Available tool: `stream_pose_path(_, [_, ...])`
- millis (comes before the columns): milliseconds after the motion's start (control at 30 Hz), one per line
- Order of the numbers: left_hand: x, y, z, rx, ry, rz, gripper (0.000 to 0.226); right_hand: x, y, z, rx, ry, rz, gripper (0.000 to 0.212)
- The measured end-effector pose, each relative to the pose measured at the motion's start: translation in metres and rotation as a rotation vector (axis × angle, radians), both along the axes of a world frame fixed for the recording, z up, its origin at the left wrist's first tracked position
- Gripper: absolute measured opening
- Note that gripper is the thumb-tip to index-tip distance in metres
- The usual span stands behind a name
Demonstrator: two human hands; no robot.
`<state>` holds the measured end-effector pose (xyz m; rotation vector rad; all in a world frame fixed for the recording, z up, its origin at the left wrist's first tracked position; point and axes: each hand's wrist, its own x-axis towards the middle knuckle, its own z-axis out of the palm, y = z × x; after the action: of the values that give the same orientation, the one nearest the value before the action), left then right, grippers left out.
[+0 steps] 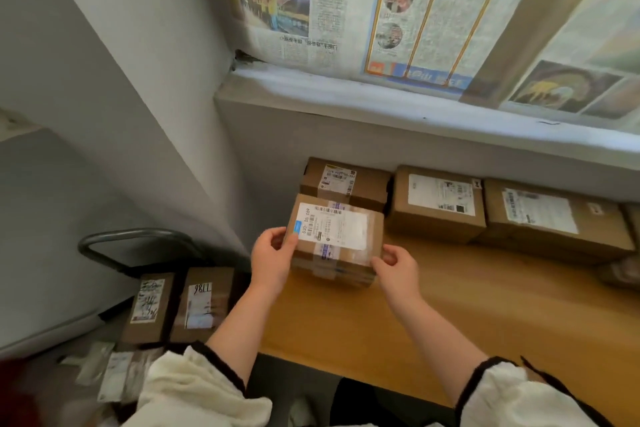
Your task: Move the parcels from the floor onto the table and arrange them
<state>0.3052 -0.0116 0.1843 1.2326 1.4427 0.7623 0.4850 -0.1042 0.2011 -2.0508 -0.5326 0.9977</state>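
A brown cardboard parcel [337,241] with a white label and clear tape is at the wooden table's [433,315] back left. My left hand [273,258] grips its left side and my right hand [396,269] grips its front right corner. Behind it, along the wall, stand three more labelled parcels: a small one [346,182], a middle one [436,203] and a wide one [554,222]. Two brown parcels [149,305] [204,302] stand on the floor to the left of the table.
A dark metal trolley handle [138,239] curves behind the floor parcels. Pale flat packets [110,371] lie on the floor at the lower left. A grey sill [381,97] and newspaper-covered window [381,3] rise behind the table. Another box edge [620,270] shows at the far right.
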Motion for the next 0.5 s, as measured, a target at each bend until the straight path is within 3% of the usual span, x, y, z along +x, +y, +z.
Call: stream_pose_path(500, [0.035,0.026,-0.026,-0.051,0.129,0.083,0.019,0.039,0.029,-0.042,0.020,-0.026,0.099,0.046])
